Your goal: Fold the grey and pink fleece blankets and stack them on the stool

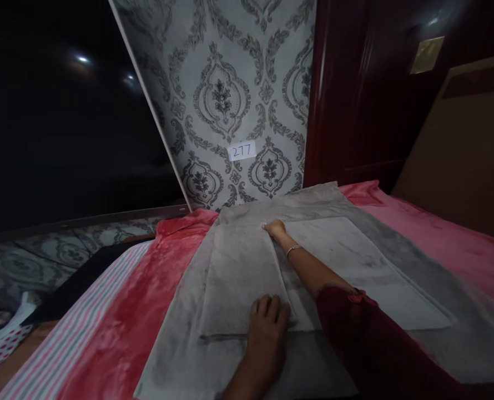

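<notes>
Damask wallpaper (222,100) fills twelve o'clock, bearing a paper label (242,150) handwritten "277"; a black television screen (64,128) stands at ten, and glossy dark-red woodwork (347,94) at one to two. Below, a grey plush sheet (170,361) lies over a red plush blanket (126,311), with a striped cloth (99,300) at eight o'clock.

On the sheet lies a folded grey plush cloth (238,272), its narrow flap on the nine o'clock side and its paler, wider part at three. Taking the flap's middle as the dial's centre, the right hand (275,229) is at one o'clock, its fingers bunched at the flap's upper corner; whether they pinch it, I cannot tell. At five o'clock the left hand (268,325) rests palm-down, fingers extended and slightly parted, the cloth directly beneath the fingertips, near the flap's lower inner corner.
</notes>
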The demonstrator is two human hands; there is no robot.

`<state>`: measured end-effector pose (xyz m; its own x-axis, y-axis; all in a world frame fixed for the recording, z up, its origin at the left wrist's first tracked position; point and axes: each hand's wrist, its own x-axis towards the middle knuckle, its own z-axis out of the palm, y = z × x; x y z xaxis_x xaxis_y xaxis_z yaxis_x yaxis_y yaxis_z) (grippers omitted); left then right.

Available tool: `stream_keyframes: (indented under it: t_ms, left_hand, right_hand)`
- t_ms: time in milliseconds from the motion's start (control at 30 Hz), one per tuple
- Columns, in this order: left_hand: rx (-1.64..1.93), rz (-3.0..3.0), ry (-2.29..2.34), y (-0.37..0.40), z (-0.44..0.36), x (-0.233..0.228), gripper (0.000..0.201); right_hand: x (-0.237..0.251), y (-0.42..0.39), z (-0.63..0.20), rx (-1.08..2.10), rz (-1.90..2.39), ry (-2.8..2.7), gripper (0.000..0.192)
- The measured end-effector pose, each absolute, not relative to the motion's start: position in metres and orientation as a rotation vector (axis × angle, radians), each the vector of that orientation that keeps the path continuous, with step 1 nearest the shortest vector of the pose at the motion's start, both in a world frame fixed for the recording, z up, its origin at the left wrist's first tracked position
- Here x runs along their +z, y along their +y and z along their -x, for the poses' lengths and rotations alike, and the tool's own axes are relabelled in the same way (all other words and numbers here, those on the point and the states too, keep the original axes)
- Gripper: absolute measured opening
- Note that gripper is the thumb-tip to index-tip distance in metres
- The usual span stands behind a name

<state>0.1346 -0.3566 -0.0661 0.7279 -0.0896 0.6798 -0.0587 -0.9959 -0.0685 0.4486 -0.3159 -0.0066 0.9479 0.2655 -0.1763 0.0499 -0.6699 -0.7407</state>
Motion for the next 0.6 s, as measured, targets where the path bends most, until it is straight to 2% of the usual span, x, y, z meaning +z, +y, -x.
stream_keyframes:
  t_ms: [233,400,600]
  left_hand:
    - [-1.092,2.895,0.15,-0.355,-0.134,-0.072,0.028]
    - [-0.988,2.943,0.186,-0.357,-0.13,-0.07,0.033]
    - [-0.953,3.036,0.181,-0.358,-0.125,-0.061,0.042]
  right_hand:
    - [-0.017,-0.319,-0.453,0.239,2.373,-0.381,0.028]
    - [-0.026,-0.324,-0.449,0.132,2.416,-0.428,0.017]
    - [-0.019,-0.327,-0.445,0.062,2.462,-0.499,0.02]
